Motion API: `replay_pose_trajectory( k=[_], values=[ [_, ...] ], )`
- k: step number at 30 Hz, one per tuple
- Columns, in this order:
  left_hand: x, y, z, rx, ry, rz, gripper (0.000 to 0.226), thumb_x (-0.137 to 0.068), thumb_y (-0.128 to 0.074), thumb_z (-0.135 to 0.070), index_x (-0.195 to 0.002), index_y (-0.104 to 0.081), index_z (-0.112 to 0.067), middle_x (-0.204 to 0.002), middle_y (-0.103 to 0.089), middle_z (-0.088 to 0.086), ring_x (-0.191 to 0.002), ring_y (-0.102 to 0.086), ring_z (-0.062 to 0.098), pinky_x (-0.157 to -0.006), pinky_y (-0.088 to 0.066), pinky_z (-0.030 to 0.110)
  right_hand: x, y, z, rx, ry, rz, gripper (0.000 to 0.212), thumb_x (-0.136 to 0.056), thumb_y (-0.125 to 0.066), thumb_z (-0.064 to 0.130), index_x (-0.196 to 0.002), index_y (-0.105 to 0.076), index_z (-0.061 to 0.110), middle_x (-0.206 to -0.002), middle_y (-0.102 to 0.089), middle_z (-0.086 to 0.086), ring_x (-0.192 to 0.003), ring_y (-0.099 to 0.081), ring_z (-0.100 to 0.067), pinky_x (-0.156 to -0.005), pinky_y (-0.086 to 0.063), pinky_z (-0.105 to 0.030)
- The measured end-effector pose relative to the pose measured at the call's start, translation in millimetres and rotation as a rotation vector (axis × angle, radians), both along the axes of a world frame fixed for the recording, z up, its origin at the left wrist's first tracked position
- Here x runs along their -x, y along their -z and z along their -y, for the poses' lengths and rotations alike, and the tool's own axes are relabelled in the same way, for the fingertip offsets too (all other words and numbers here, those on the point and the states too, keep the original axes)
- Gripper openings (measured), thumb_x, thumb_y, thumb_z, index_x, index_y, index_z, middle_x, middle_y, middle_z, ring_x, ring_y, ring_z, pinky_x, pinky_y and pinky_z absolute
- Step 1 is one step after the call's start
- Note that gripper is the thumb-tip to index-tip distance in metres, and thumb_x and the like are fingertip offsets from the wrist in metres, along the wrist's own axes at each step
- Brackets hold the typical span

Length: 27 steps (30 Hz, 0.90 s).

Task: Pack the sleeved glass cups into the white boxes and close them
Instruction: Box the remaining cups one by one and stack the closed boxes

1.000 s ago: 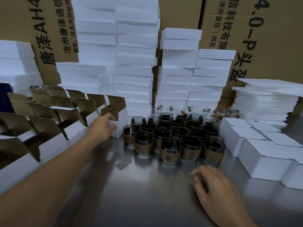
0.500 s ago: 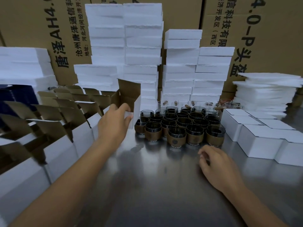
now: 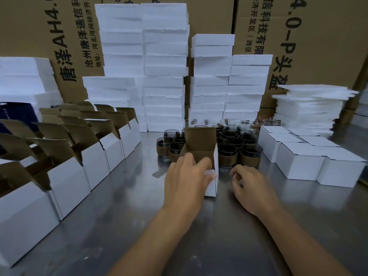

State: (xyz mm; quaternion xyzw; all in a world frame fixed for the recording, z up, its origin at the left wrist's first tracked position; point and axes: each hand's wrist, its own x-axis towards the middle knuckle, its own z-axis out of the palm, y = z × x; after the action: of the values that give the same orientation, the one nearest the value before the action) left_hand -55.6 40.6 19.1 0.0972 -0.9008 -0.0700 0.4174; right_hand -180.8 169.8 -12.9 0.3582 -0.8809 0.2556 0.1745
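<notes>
My left hand (image 3: 187, 176) holds one open white box (image 3: 211, 187) in the middle of the table (image 3: 219, 232). Its fingers (image 3: 203, 164) are curled over the near top edge, and the brown lid stands upright. My right hand (image 3: 253, 188) is just right of this box, with fingers loosely curled and nothing in them that I can see. The sleeved cups (image 3: 229, 154) stand in a group directly behind the box. On the left is a row of open boxes (image 3: 95, 158); on the right are closed boxes (image 3: 298, 164).
</notes>
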Motion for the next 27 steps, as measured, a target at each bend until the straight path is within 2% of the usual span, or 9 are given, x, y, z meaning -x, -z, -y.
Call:
replay_pose_trajectory(
  k=[5,8,10,13,16,19,22,24,27],
  values=[
    [8,9,-2,0.090,-0.004,-0.020,0.023,-0.065,-0.086,-0.027,-0.079,-0.069,-0.019,-0.068,-0.047,0.002,-0.060,-0.048,0.021,-0.050,-0.032,0.026,7,3,2,-0.041,-0.001,-0.002,0.024,-0.090,-0.050,0.022,-0.114,-0.052,0.024,-0.103,-0.055,0.006,-0.100,-0.049,-0.015,-0.069,-0.033,-0.026],
    [13,13,1,0.038,0.030,-0.088,0.032,-0.068,-0.083,-0.031,-0.094,-0.068,-0.022,-0.079,-0.048,0.000,-0.071,-0.047,0.017,-0.055,-0.039,0.025,9,5,3,-0.046,0.009,0.043,0.040,-0.091,-0.051,0.025,-0.129,-0.040,0.026,-0.117,-0.052,0.002,-0.109,-0.049,-0.018,-0.075,-0.039,-0.028],
    [15,15,5,-0.108,0.071,-0.167,0.039,-0.073,-0.077,-0.036,-0.108,-0.063,-0.025,-0.093,-0.044,-0.002,-0.085,-0.045,0.014,-0.068,-0.043,0.023,10,5,4,-0.032,0.035,0.071,0.053,-0.090,-0.052,0.025,-0.138,-0.030,0.025,-0.125,-0.050,-0.003,-0.112,-0.049,-0.022,-0.078,-0.039,-0.030],
    [17,13,5,-0.551,0.159,-0.312,0.033,-0.083,-0.065,-0.035,-0.114,-0.051,-0.034,-0.110,-0.036,-0.008,-0.103,-0.043,0.001,-0.089,-0.038,0.012,12,6,6,-0.040,0.097,0.066,0.063,-0.090,-0.051,0.027,-0.145,-0.019,0.022,-0.128,-0.052,-0.007,-0.114,-0.050,-0.026,-0.076,-0.036,-0.030],
    [20,15,5,-0.791,0.110,-0.383,0.025,-0.091,-0.058,-0.024,-0.108,-0.045,-0.036,-0.116,-0.035,-0.008,-0.099,-0.041,-0.017,-0.084,-0.034,0.002,16,6,10,-0.060,0.162,0.029,0.066,-0.092,-0.047,0.030,-0.148,-0.013,0.020,-0.118,-0.058,-0.007,-0.106,-0.054,-0.027,-0.071,-0.035,-0.031],
    [20,18,8,-0.794,0.060,-0.396,0.030,-0.088,-0.063,-0.019,-0.107,-0.044,-0.034,-0.116,-0.034,-0.007,-0.099,-0.042,-0.001,-0.078,-0.035,-0.002,21,5,15,-0.078,0.214,-0.030,0.067,-0.094,-0.044,0.031,-0.150,-0.008,0.022,-0.108,-0.061,-0.005,-0.095,-0.057,-0.025,-0.064,-0.032,-0.028],
    [22,20,13,-0.821,0.032,-0.336,0.041,-0.086,-0.066,-0.020,-0.114,-0.040,-0.035,-0.119,-0.031,-0.008,-0.109,-0.041,0.007,-0.079,-0.033,0.005,26,6,20,-0.089,0.206,-0.052,0.071,-0.094,-0.043,0.032,-0.151,-0.001,0.027,-0.105,-0.058,-0.004,-0.097,-0.054,-0.024,-0.063,-0.033,-0.029],
    [24,22,15,-0.869,0.049,-0.299,0.044,-0.085,-0.066,-0.022,-0.120,-0.039,-0.029,-0.123,-0.036,-0.005,-0.112,-0.042,0.009,-0.082,-0.033,0.010,29,7,22,-0.104,0.183,-0.031,0.073,-0.094,-0.042,0.033,-0.150,0.004,0.032,-0.110,-0.054,-0.005,-0.105,-0.049,-0.024,-0.069,-0.038,-0.032],
    [26,24,15,-0.895,0.099,-0.267,0.045,-0.084,-0.067,-0.027,-0.117,-0.036,-0.029,-0.120,-0.042,-0.001,-0.107,-0.044,0.009,-0.072,-0.034,0.001,32,8,21,-0.121,0.167,0.015,0.070,-0.094,-0.041,0.034,-0.149,0.002,0.035,-0.120,-0.049,-0.008,-0.114,-0.043,-0.027,-0.079,-0.042,-0.036]
  ],
)
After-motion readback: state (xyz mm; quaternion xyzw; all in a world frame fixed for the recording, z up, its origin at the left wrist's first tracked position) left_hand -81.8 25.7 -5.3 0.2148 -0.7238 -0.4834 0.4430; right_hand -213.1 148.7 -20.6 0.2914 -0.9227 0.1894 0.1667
